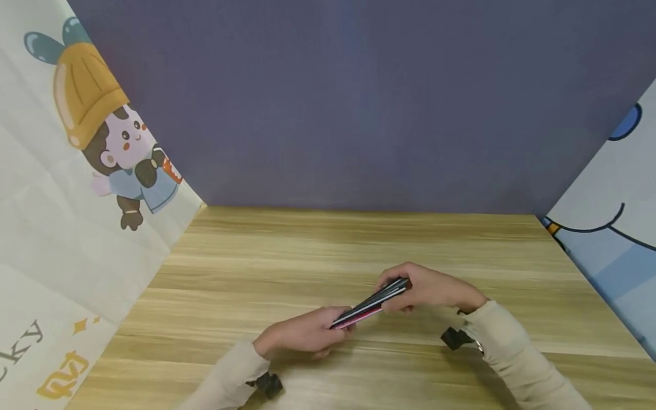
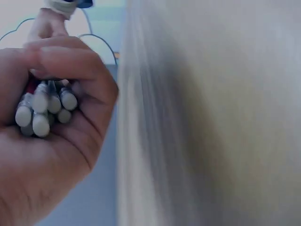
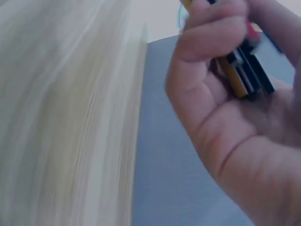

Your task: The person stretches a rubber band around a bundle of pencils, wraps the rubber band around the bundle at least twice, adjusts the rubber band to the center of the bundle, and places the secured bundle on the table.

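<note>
A bundle of several pencils (image 1: 370,304), dark, white and pinkish-red along their sides, slants up to the right over the table between two hands. The left hand (image 1: 311,330) curls around its lower left end. White eraser tips of the pencils (image 2: 41,106) poke out of that fist in the left wrist view. At the upper right end, the right hand (image 1: 429,287) grips the same bundle. Its curled fingers (image 3: 214,37) wrap yellow, black and red pencils (image 3: 242,77) in the right wrist view. The middle of the bundle is bare between the hands.
Beneath the hands lies a wood-grain table (image 1: 287,256). A dark blue-grey panel (image 1: 359,114) rises at its back edge. Cartoon-printed white sheets stand at the left (image 1: 51,228) and right (image 1: 620,188). Both sleeved wrists carry small black devices.
</note>
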Motion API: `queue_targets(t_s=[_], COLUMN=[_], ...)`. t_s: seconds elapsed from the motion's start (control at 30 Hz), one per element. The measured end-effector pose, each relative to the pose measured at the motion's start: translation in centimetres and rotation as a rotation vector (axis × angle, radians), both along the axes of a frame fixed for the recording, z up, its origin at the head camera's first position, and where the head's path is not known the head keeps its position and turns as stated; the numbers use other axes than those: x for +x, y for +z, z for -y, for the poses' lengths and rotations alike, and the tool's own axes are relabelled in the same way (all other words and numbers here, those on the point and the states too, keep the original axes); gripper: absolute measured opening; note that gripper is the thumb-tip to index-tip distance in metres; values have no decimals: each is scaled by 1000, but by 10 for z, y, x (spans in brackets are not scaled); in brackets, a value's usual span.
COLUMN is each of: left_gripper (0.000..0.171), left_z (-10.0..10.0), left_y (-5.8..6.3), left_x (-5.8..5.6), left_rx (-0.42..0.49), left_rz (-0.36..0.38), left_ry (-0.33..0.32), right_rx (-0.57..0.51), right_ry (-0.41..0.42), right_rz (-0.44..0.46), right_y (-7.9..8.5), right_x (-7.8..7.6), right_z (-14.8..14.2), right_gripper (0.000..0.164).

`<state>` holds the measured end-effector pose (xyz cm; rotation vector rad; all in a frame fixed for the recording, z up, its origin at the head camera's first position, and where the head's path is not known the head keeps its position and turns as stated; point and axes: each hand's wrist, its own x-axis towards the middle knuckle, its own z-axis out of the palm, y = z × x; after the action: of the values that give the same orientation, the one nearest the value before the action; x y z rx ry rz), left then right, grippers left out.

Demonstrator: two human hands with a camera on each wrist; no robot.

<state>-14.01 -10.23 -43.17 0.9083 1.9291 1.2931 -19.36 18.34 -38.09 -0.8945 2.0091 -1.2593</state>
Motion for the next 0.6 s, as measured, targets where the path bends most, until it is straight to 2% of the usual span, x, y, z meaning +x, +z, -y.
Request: queue_targets(t_s=[0.1, 0.17, 0.23, 0.4, 0.5, 0.6], left_gripper=[14, 17, 22, 22, 20, 30], left_z=[0, 0, 0, -4, -10, -16], left_y=[1, 2, 3, 1, 0, 0], left_x=[5, 8, 10, 11, 13, 14], left_rx=[68, 106, 132, 164, 175, 193], left_rz=[181, 260, 308, 325, 318, 325], left_ry=[13, 22, 29, 40, 59, 79], right_rx=[-55, -89, -122, -283, -355, -397], right_ry=[-95, -188, -298, -540, -614, -633], right_rz=[-65, -133, -186, -228, -241, -228], right_y=[-4, -7, -11, -19, -22, -23], right_x=[6, 12, 19, 31, 34, 33], right_z=[4, 9, 16, 35, 43, 49], right_gripper=[15, 14, 16, 22, 21, 23])
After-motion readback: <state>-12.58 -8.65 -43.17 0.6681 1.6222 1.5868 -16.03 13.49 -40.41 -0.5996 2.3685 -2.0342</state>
